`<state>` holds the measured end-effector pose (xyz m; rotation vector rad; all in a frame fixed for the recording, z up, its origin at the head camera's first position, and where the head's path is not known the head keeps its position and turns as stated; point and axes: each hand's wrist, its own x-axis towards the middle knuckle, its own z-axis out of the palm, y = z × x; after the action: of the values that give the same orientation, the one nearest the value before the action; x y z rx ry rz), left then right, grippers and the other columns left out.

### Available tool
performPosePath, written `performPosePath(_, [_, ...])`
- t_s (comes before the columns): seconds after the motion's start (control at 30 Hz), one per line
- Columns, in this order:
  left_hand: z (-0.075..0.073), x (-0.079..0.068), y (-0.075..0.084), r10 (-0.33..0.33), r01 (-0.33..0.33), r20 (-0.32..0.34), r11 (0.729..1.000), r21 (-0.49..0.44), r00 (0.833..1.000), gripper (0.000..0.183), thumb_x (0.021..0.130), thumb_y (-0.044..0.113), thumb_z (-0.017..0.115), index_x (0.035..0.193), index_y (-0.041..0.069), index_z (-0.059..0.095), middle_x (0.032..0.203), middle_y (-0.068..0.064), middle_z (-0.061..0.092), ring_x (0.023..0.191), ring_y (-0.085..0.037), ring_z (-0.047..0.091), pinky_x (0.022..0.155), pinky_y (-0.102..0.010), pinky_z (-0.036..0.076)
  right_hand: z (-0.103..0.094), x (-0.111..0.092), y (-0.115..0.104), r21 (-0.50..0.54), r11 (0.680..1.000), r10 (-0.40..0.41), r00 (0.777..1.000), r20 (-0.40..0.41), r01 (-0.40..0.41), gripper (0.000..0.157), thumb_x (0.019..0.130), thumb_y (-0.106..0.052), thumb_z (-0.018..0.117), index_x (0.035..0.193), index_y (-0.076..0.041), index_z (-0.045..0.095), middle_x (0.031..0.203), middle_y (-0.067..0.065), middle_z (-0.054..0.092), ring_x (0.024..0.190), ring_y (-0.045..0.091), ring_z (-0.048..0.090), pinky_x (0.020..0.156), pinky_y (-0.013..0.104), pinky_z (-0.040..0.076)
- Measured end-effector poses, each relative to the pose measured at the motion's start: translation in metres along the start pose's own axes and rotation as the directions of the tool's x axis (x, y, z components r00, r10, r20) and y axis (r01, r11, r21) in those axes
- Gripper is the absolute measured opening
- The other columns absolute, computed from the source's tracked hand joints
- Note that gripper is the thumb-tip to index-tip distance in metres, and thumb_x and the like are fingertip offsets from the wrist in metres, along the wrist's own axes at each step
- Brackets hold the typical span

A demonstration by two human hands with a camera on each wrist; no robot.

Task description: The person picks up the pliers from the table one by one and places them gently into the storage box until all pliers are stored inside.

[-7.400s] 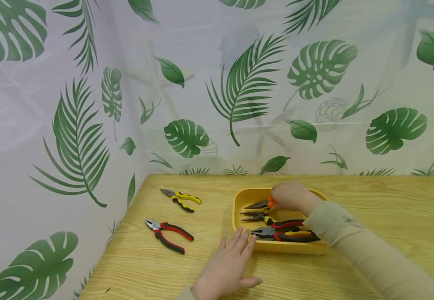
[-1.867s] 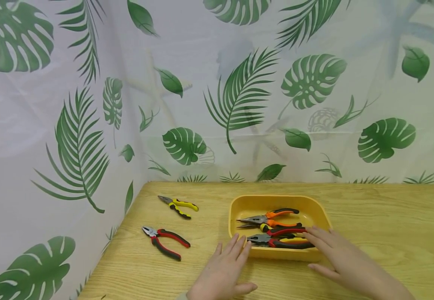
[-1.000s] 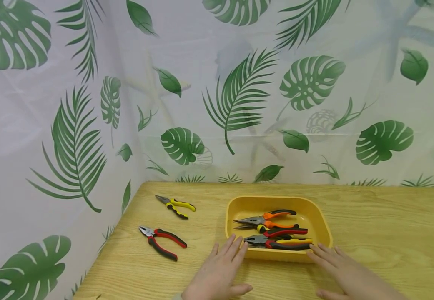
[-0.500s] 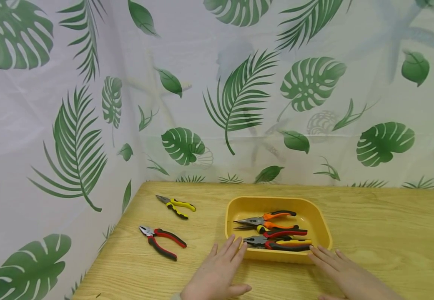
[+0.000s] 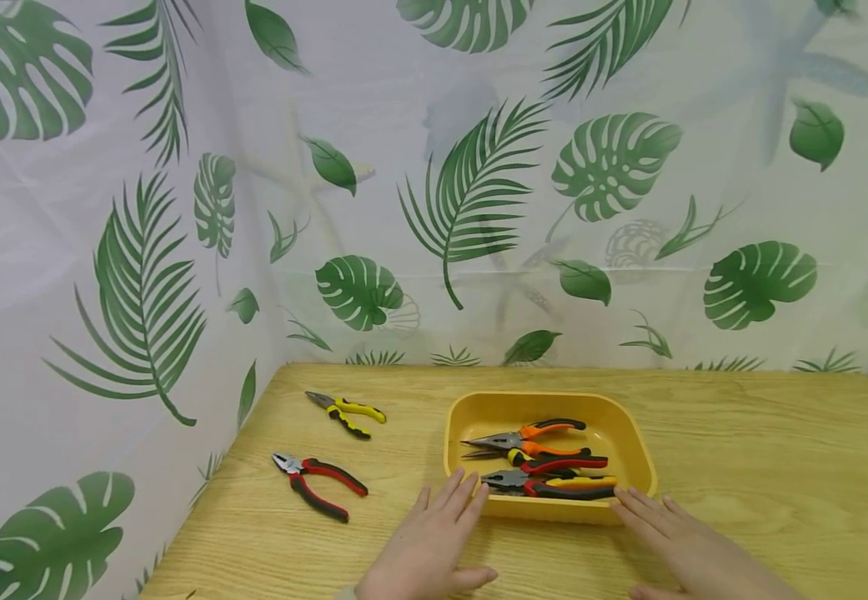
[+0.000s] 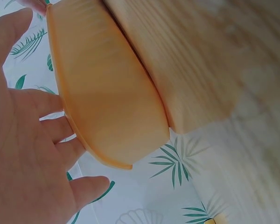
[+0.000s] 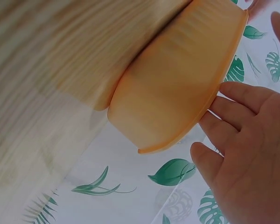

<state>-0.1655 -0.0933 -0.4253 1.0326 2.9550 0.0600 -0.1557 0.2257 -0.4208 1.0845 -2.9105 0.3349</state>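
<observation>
A yellow plastic bin [image 5: 554, 511] stands on the table, with several pliers lying inside. My left hand [image 5: 424, 543] has its fingers spread over the front left rim; in the left wrist view the fingertips [image 6: 74, 145] meet the edge. At the front right corner my right hand [image 5: 687, 543] touches the rim with straight fingers [image 7: 219, 128]. Orange-and-black needle-nose pliers [image 5: 507, 441] lie on top of the others toward the back of the bin. Red-and-black combination pliers [image 5: 507, 478] lie along the front wall, partly covering yellow-handled ones [image 5: 591, 482].
Left of the bin, yellow-and-black needle-nose pliers [image 5: 333, 410] lie near the back, and red-and-black combination pliers [image 5: 296, 468] lie closer, both with handles spread. A leaf-print curtain [image 5: 629, 333] closes off the wooden table [image 5: 764, 467] at the back and left.
Earlier my right hand gripped the orange pliers inside the bin. It has let go of them and moved to the front right rim. My left hand stays at the front left rim.
</observation>
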Motion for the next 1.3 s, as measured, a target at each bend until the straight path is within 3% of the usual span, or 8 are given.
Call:
performPosePath(0.07, [0.0,0.0,0.0,0.001,-0.001,-0.003,1.0,0.006,1.0,0.084,0.081,0.064,0.039,0.142,0.01,0.02,0.145,-0.009,0.019,0.133,-0.022,0.009,0.096,-0.05,0.027,0.0,0.0,0.0,0.016,1.0,0.02,1.0,0.024,-0.021,0.077,0.081,-0.059,0.047,0.133,-0.003,0.038,0.136,0.013,0.036,0.122,0.028,0.032,0.089,0.003,-0.012])
performPosePath(0.13, [0.0,0.0,0.001,0.002,-0.002,-0.007,1.0,0.009,1.0,0.084,0.081,0.064,0.039,0.142,0.009,0.02,0.145,-0.009,0.02,0.133,-0.022,0.009,0.096,-0.05,0.027,0.001,0.0,0.001,0.017,1.0,0.012,1.0,0.025,-0.012,0.076,0.081,-0.058,0.047,0.133,-0.003,0.038,0.136,0.014,0.036,0.122,0.028,0.033,0.089,0.004,-0.012])
performPosePath(0.33, [0.003,-0.002,0.002,0.001,-0.001,-0.009,1.0,0.006,1.0,0.083,0.081,0.063,0.041,0.141,0.009,0.022,0.144,-0.009,0.021,0.132,-0.022,0.011,0.096,-0.05,0.027,0.007,-0.003,0.004,-0.1,0.985,-0.152,0.979,-0.139,0.139,0.072,0.08,-0.051,0.055,0.128,0.001,0.043,0.129,0.018,0.044,0.127,-0.003,0.002,0.095,0.008,-0.009])
performPosePath(0.43, [0.005,-0.003,0.002,-0.001,0.001,-0.006,1.0,0.005,1.0,0.083,0.081,0.062,0.042,0.141,0.009,0.022,0.144,-0.008,0.021,0.132,-0.022,0.011,0.096,-0.05,0.027,0.009,-0.003,0.004,-0.136,0.977,-0.19,0.965,-0.182,0.167,0.071,0.08,-0.05,0.057,0.127,0.001,0.044,0.128,0.018,0.044,0.126,-0.008,-0.005,0.097,0.01,-0.007])
performPosePath(0.57, [0.005,-0.003,0.0,-0.005,0.005,-0.002,1.0,0.003,1.0,0.082,0.082,0.062,0.042,0.142,0.01,0.021,0.145,-0.007,0.02,0.132,-0.021,0.01,0.096,-0.051,0.027,0.009,-0.003,0.003,-0.078,0.99,-0.128,0.986,-0.11,0.12,0.072,0.081,-0.052,0.053,0.13,-0.001,0.041,0.131,0.017,0.041,0.127,-0.001,0.004,0.094,0.008,-0.01])
performPosePath(0.8, [0.001,-0.005,-0.003,0.01,-0.009,-0.036,1.0,0.013,0.999,0.078,0.082,0.059,0.044,0.14,0.01,0.026,0.144,-0.008,0.022,0.132,-0.021,0.015,0.096,-0.052,0.027,0.006,-0.002,0.001,0.005,0.999,-0.045,0.999,-0.009,0.046,0.075,0.082,-0.056,0.048,0.132,0.0,0.039,0.134,0.016,0.038,0.118,0.035,0.037,0.091,0.005,-0.013])
performPosePath(1.03, [-0.011,-0.012,-0.012,0.047,-0.03,-0.157,0.993,0.112,0.986,0.072,0.08,0.053,0.054,0.135,0.009,0.037,0.137,-0.007,0.035,0.126,-0.019,0.03,0.096,-0.047,0.029,0.004,-0.003,0.0,0.027,1.0,-0.002,1.0,-0.003,0.002,0.077,0.081,-0.058,0.049,0.133,-0.002,0.039,0.136,0.014,0.036,0.118,0.035,0.037,0.09,0.005,-0.012])
performPosePath(1.3, [-0.013,-0.021,-0.028,0.071,-0.036,-0.221,0.987,0.158,0.973,0.068,0.078,0.052,0.058,0.129,0.01,0.044,0.13,-0.005,0.042,0.119,-0.02,0.038,0.093,-0.047,0.032,0.004,-0.003,0.001,0.001,1.0,-0.016,0.999,-0.037,0.016,0.077,0.08,-0.057,0.05,0.133,-0.002,0.039,0.135,0.014,0.037,0.118,0.033,0.038,0.091,0.006,-0.012])
